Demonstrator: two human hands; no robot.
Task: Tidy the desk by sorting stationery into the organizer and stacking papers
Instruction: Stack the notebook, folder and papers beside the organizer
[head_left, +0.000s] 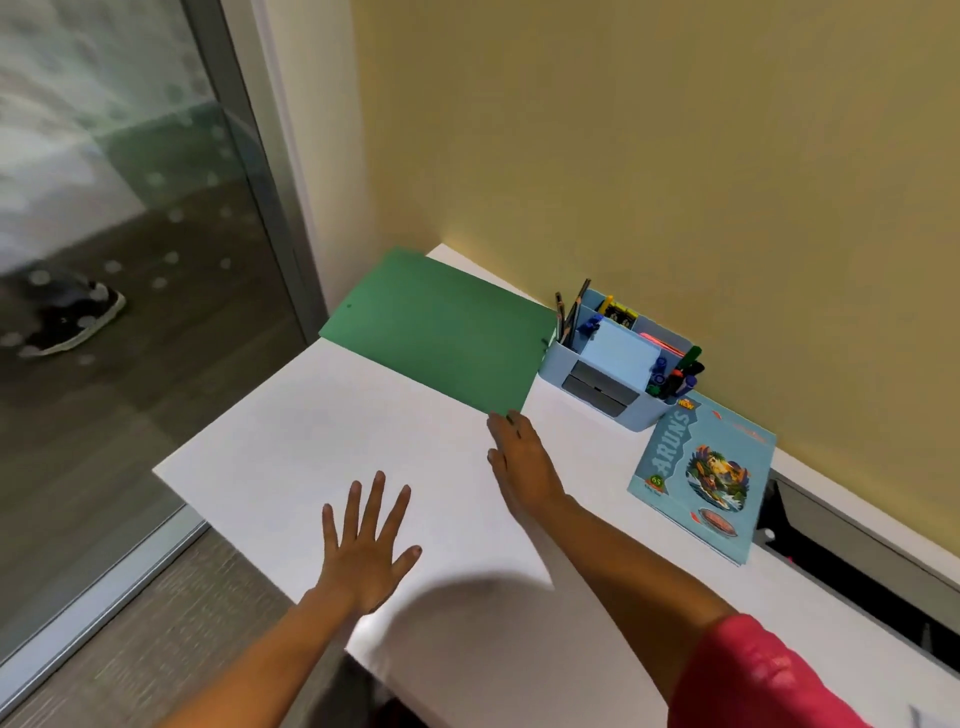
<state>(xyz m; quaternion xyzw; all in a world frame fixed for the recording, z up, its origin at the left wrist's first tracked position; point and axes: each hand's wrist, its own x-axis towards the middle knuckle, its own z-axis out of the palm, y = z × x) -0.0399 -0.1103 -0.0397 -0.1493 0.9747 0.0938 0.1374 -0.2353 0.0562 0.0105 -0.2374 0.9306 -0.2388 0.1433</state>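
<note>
A large white sheet of paper (322, 447) lies on the white desk (597, 623) and juts past its left edge. A green sheet (441, 327) lies across its far end. My left hand (366, 545) rests flat on the white sheet with fingers spread. My right hand (522, 460) lies flat beside it, fingertips touching the green sheet's near corner. A light blue organizer (613, 364) stands by the wall, holding pencils, markers, a blue note pad and clips.
A blue notebook (704, 473) with a printed cover lies to the right of the organizer. A yellow wall runs behind the desk. A glass partition (130, 260) stands at the left, with someone's shoe (67, 317) behind it. A dark gap (852, 561) runs along the desk's right.
</note>
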